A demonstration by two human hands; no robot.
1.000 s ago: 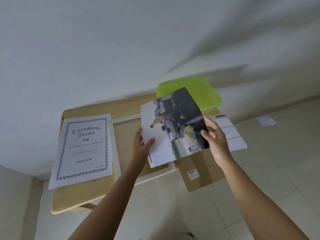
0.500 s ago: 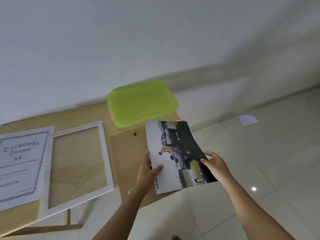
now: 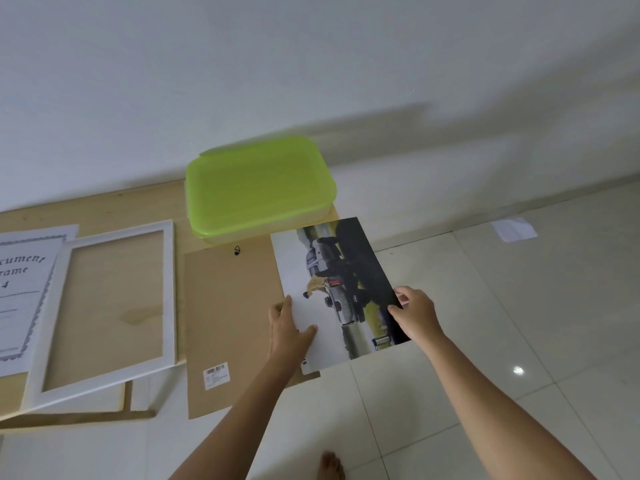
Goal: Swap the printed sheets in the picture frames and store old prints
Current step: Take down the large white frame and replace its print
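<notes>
OK, you had the car print (image 3: 332,292) pinched by both hands: left hand (image 3: 289,329) on its white edge, right hand (image 3: 417,315) on the dark edge. It hung past the table's right end, overlapping the brown backing board (image 3: 228,313) (touching it or not, can't tell). White frame (image 3: 104,306) lay left of the board, green-lidded box (image 3: 259,188) behind.

White wall (image 3: 311,64), tiled floor (image 3: 519,306) — paper scrap (image 3: 514,229), bare foot (image 3: 330,465)
</notes>
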